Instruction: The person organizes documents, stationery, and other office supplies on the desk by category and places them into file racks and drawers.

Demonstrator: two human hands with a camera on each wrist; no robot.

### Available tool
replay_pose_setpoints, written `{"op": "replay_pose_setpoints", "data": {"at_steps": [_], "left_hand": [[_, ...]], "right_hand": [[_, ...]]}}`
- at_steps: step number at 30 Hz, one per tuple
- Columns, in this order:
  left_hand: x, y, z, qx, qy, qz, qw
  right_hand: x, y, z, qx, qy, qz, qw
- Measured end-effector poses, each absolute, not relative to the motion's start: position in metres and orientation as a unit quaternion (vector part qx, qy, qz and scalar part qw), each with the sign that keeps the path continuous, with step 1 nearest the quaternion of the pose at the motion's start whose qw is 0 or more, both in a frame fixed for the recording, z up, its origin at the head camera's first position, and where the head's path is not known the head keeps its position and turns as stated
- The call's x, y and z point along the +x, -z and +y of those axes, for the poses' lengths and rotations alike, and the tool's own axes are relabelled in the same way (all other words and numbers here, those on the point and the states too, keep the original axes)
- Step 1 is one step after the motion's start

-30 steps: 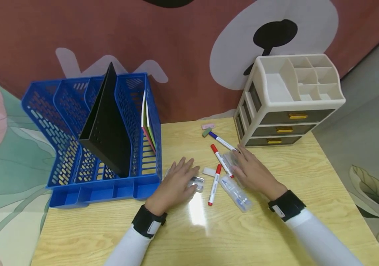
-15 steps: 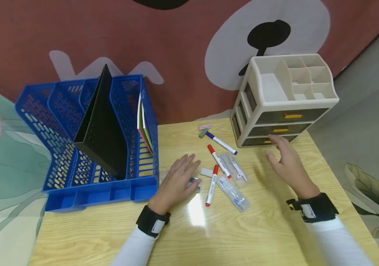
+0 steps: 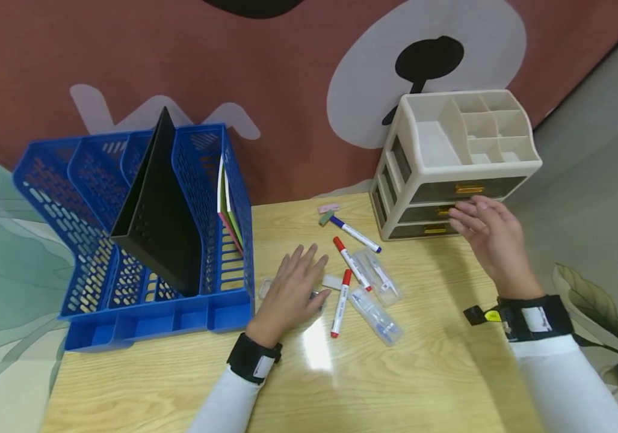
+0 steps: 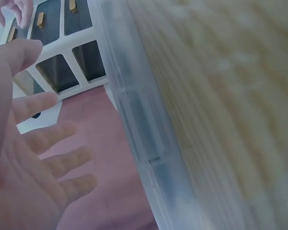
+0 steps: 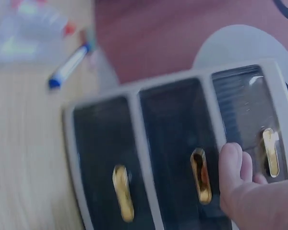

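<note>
My right hand (image 3: 495,243) is raised in front of a cream drawer unit (image 3: 422,162) with dark drawer fronts. Its fingers, slightly bent, are near the gold handle (image 5: 270,152) of the top drawer and hold nothing. The middle drawer's handle (image 5: 200,176) is beside the fingertips in the right wrist view. On the left, my left hand (image 3: 289,294) hovers or rests over a clear plastic case (image 3: 264,288), fingers spread; contact cannot be told. In the left wrist view the clear case's edge (image 4: 139,115) runs close to the camera.
Red markers (image 3: 341,304), a blue marker (image 3: 355,233), clear pouches (image 3: 376,316), a white eraser (image 3: 332,281), green (image 3: 326,218) and pink (image 3: 328,208) blocks lie on the wooden table (image 3: 422,373). A blue file rack (image 3: 157,316) holds a black folder (image 3: 165,222) and thin booklets (image 3: 228,210).
My right hand has left the clear pouches and moved right and up to the front of the drawer unit. My left hand stays over the clear case. The view has shifted slightly.
</note>
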State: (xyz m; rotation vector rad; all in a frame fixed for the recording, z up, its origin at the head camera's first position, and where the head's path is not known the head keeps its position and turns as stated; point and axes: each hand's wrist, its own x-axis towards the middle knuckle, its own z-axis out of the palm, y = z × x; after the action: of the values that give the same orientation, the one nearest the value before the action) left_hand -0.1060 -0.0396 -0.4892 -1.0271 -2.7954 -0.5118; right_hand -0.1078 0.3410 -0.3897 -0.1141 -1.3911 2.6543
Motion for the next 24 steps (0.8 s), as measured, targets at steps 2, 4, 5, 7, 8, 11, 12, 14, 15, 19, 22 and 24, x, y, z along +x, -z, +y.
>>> {"op": "replay_pose_setpoints", "data": {"at_steps": [2, 4, 5, 7, 8, 11, 12, 14, 15, 19, 22, 24], "left_hand": [[-0.106, 0.489, -0.039, -0.338, 0.161, -0.926, 0.048], [-0.106, 0.49, -0.038, -0.335, 0.15, -0.93, 0.032], [-0.106, 0.49, -0.038, -0.334, 0.146, -0.931, 0.026], [-0.105, 0.491, -0.038, -0.331, 0.138, -0.933, 0.018], [-0.105, 0.491, -0.038, -0.33, 0.136, -0.934, 0.016], [-0.103, 0.491, -0.04, -0.328, 0.134, -0.935, 0.014], [-0.102, 0.491, -0.04, -0.326, 0.135, -0.936, 0.013], [-0.102, 0.491, -0.042, -0.324, 0.136, -0.936, 0.012], [-0.102, 0.491, -0.042, -0.323, 0.137, -0.936, 0.01], [-0.101, 0.49, -0.044, -0.322, 0.137, -0.937, 0.013], [-0.1, 0.488, -0.045, -0.321, 0.14, -0.937, 0.019], [-0.099, 0.488, -0.046, -0.32, 0.141, -0.937, 0.021]], "right_hand": [[-0.11, 0.386, 0.342, -0.065, -0.911, -0.405, 0.048], [-0.113, 0.382, 0.343, -0.094, -0.929, -0.356, 0.029], [-0.114, 0.381, 0.343, -0.106, -0.936, -0.335, 0.023], [-0.118, 0.38, 0.343, -0.125, -0.945, -0.303, 0.014], [-0.119, 0.38, 0.343, -0.132, -0.948, -0.29, 0.011], [-0.125, 0.379, 0.342, -0.146, -0.954, -0.263, 0.006], [-0.126, 0.378, 0.341, -0.148, -0.955, -0.256, 0.006], [-0.129, 0.378, 0.34, -0.151, -0.959, -0.239, 0.005], [-0.13, 0.377, 0.34, -0.154, -0.961, -0.232, 0.007], [-0.131, 0.374, 0.34, -0.167, -0.964, -0.205, 0.019], [-0.131, 0.371, 0.34, -0.182, -0.966, -0.184, 0.028], [-0.131, 0.369, 0.34, -0.194, -0.965, -0.172, 0.035]]}}
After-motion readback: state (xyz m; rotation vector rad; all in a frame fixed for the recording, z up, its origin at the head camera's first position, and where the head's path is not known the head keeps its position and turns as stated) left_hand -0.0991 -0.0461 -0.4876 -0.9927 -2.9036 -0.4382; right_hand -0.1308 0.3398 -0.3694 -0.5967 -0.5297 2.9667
